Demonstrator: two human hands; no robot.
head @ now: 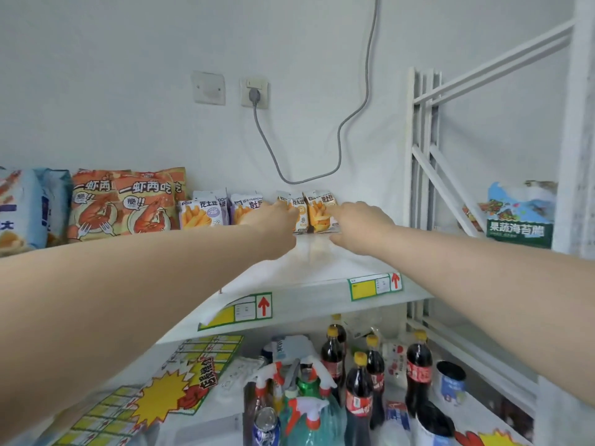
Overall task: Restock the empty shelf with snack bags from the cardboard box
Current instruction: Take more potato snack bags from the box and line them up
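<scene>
Head view, hands (273, 226) outstretched, touching snack bags (320, 212)

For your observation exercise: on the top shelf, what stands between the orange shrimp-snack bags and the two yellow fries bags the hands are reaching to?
Head view: two purple-and-white fries bags stand between the shrimp-snack bags and the yellow fries bags.

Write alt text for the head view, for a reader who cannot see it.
Both bare arms reach to the back of a white shelf, where the left hand and right hand touch two small orange fry bags standing upright by the wall. More snack bags line the shelf to the left; cola bottles and spray bottles stand below.
</scene>
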